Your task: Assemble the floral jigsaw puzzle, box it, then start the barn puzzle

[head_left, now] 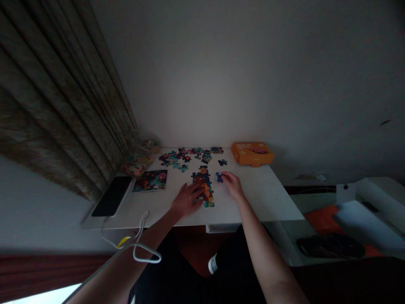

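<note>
Pinching right hand: your right hand holds a blue puzzle piece between thumb and fingertips, just right of the joined strip; whether the piece touches the desk, you cannot tell.
Left hand: your left hand lies palm down, fingers loosely spread, the fingertips over the left edge of the joined strip.
Joined strip: your landmark, the joined strip, runs lengthwise away from you in brown, orange and dark blue.
Loose pieces: you have a spread of loose pieces beyond the strip, mostly to its left, and a single dark piece beyond it to the right.
Orange box: beyond the strip and to its right sits an orange box; its top bears pale lettering beside a printed picture, too blurred for you to read surely.
Picture card: a colourful printed card lies left of the strip.
Dark-screened device: farther left of the strip rests a pale-edged device, near a white cable with a yellow tag; any print on the tag is too small to tell.
</note>
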`<state>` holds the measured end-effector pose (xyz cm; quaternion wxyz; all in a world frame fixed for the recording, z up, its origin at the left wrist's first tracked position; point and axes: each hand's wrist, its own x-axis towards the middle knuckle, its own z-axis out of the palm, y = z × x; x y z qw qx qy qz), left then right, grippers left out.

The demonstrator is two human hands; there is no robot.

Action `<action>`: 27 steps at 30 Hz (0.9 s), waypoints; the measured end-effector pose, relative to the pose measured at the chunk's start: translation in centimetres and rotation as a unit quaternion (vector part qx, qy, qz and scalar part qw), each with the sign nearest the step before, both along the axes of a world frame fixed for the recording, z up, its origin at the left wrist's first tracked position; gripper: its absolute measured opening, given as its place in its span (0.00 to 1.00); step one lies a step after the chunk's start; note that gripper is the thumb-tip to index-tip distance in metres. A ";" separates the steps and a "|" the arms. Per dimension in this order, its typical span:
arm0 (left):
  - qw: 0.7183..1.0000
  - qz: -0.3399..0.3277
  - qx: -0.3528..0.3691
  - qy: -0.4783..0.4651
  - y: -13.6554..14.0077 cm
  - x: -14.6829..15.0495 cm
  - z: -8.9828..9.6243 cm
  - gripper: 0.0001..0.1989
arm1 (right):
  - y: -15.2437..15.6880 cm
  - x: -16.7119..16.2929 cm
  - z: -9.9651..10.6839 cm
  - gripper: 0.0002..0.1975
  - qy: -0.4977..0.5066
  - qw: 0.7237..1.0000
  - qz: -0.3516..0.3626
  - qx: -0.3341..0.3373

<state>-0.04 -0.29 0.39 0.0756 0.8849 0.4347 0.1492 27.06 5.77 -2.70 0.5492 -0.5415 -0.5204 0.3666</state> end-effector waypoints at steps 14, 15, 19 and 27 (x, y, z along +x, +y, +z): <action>1.000 -0.001 0.011 -0.016 0.1 -0.1 -0.4 0.24 | 0.0 0.0 -0.3 0.17 -0.026 1.000 0.011 0.013; 1.000 -0.004 0.015 -0.020 0.1 -0.1 -0.4 0.24 | 0.1 -0.1 -0.3 0.17 -0.032 0.999 0.015 0.013; 0.999 -0.020 0.026 -0.031 0.3 -0.2 -0.4 0.23 | 0.2 -0.2 -0.2 0.16 -0.050 0.998 0.023 0.009; 0.996 -0.051 0.037 -0.070 0.8 1.7 -0.2 0.18 | 0.3 -0.3 -0.1 0.18 -0.042 0.999 0.020 0.001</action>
